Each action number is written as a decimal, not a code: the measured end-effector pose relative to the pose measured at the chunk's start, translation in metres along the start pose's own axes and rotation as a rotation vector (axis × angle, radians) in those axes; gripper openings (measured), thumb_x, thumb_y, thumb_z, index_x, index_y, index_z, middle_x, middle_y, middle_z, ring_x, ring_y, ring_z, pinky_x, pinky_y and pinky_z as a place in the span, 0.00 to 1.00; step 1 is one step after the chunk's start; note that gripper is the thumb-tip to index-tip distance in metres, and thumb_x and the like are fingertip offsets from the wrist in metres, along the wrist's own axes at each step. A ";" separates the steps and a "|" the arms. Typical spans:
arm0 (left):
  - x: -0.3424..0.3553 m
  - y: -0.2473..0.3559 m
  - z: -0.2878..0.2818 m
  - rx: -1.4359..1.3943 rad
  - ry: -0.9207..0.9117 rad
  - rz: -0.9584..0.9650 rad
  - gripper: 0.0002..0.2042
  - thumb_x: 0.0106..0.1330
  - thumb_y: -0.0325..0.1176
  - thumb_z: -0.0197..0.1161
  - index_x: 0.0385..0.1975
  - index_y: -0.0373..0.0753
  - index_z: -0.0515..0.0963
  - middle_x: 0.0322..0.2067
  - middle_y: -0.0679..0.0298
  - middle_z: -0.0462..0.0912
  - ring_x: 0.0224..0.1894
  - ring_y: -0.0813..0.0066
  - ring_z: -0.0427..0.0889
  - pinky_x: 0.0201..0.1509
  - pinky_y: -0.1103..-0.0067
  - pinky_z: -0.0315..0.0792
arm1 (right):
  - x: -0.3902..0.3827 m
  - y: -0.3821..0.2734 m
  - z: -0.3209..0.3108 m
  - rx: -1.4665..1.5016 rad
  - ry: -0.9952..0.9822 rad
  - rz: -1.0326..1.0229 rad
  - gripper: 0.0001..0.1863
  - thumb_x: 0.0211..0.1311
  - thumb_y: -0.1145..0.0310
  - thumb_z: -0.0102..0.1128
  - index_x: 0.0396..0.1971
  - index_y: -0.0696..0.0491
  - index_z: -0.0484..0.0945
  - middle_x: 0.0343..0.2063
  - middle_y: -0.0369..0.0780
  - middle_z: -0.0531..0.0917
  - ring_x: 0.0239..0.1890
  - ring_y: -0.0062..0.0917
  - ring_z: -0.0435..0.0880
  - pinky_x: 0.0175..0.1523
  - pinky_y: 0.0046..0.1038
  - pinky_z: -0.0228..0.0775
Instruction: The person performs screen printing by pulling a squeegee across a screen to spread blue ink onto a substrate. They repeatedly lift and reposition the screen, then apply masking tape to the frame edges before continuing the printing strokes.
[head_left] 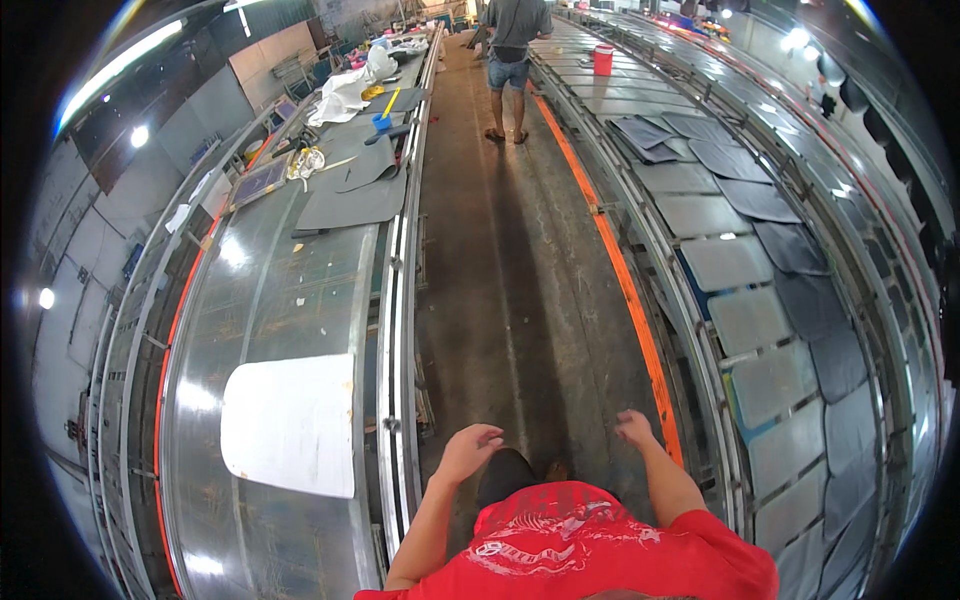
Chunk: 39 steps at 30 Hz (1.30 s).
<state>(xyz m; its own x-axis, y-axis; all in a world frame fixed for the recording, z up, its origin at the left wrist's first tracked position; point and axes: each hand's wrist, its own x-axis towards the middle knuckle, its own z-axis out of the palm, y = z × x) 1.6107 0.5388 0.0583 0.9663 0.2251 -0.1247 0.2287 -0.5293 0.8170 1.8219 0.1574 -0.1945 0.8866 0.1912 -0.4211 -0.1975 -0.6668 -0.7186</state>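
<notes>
My left hand (469,450) hangs in front of my body over the aisle, its fingers loosely bent and nothing seen in them. To the right, my right hand (636,428) is also held over the aisle, with fingers half curled and no object in it. Neither hand touches a table. Closest to the left hand is the metal rail (397,440) of the left table. Past that rail, a white sheet with rounded corners (290,425) lies flat on the tabletop. An orange strip (640,330) runs just beyond my right hand.
Another person (510,60) stands farther up the aisle (500,290). Dark grey sheets (355,195), a blue cup (381,122) and a framed screen (262,183) lie on the left table. The right table carries several grey panels (750,320), black sheets (812,305) and a red bucket (603,61).
</notes>
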 end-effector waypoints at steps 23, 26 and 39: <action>0.567 -0.125 -0.315 0.100 0.449 0.022 0.11 0.67 0.36 0.63 0.43 0.37 0.83 0.36 0.55 0.86 0.39 0.67 0.85 0.45 0.75 0.76 | 0.374 -0.187 0.009 0.156 -0.135 0.442 0.14 0.47 0.76 0.62 0.38 0.61 0.81 0.29 0.41 0.83 0.24 0.26 0.83 0.28 0.25 0.76; 0.642 -0.157 -0.346 0.020 0.561 -0.059 0.12 0.69 0.36 0.61 0.45 0.36 0.82 0.38 0.55 0.87 0.40 0.68 0.86 0.45 0.76 0.77 | 0.422 -0.220 0.002 0.103 -0.265 0.486 0.12 0.51 0.75 0.59 0.38 0.59 0.80 0.27 0.40 0.82 0.23 0.25 0.82 0.26 0.25 0.73; 0.873 -0.362 -0.476 0.001 1.043 -0.507 0.15 0.66 0.37 0.60 0.48 0.35 0.80 0.41 0.52 0.85 0.45 0.55 0.83 0.51 0.67 0.75 | 0.776 -0.569 -0.025 0.081 -0.332 0.159 0.11 0.65 0.72 0.54 0.46 0.56 0.78 0.26 0.36 0.81 0.27 0.21 0.82 0.32 0.21 0.76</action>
<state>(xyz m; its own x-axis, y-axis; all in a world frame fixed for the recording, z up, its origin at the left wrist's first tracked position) 2.3158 1.3165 -0.0782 0.1970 0.9765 0.0875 0.5628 -0.1857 0.8055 2.6328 0.6673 -0.0984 0.6612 0.3221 -0.6776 -0.3655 -0.6504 -0.6659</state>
